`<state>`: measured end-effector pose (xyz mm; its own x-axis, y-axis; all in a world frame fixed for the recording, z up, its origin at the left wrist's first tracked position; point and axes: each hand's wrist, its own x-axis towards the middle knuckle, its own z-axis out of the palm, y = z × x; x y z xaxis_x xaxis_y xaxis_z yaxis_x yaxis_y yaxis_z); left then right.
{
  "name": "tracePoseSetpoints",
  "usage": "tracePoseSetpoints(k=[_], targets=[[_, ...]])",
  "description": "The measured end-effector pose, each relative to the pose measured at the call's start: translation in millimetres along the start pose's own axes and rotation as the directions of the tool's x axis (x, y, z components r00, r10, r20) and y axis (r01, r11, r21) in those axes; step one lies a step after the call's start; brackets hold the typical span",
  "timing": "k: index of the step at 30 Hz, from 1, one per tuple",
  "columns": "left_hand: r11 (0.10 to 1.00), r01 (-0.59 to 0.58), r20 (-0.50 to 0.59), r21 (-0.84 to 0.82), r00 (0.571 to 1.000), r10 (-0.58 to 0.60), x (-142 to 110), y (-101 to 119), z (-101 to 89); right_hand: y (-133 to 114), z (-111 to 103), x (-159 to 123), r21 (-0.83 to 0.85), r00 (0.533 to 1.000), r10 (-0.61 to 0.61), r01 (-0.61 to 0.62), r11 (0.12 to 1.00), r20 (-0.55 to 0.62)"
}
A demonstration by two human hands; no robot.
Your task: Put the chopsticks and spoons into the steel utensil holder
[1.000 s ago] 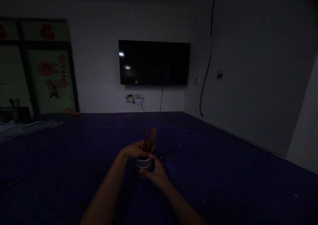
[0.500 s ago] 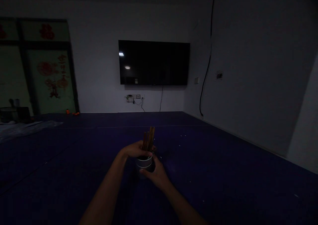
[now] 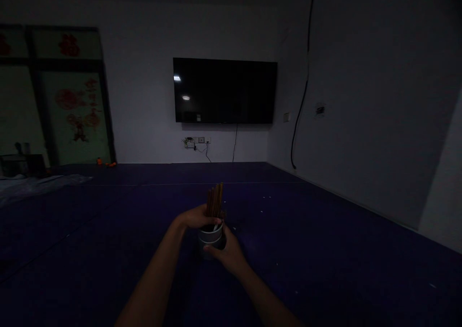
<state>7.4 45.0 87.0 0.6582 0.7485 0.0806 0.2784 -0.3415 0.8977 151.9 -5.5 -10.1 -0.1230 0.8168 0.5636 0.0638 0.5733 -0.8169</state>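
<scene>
A grey cup with a pale rim and a light band stands upright in front of me on the dark blue floor. Several brown wooden chopsticks rise above its mouth, bunched together. My left hand is closed around the bunch, its thumb lying across the front just over the rim. The lower ends of the chopsticks are mostly hidden by the hand and cup. My right hand grips the cup from the right, thumb across its front; the other fingers are out of sight behind it.
The dark blue floor covering has small white specks. A black television hangs on the far wall above sockets and cables. Clear plastic sheeting lies at left, near small orange objects. A dark cable runs down the right wall.
The chopsticks have drawn closer together and stand more evenly in my left hand. My right hand stays on the cup, which has barely moved.
</scene>
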Motion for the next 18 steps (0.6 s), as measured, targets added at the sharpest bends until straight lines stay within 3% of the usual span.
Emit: tracePoseSetpoints(k=[18], targets=[[0.999, 0.031, -0.127, -0.042, 0.991, -0.036, 0.1, -1.4, -3.6, -2.2, -1.1, 0.7, 0.021, 0.999, -0.017, 0.017, 1.0, 0.028]])
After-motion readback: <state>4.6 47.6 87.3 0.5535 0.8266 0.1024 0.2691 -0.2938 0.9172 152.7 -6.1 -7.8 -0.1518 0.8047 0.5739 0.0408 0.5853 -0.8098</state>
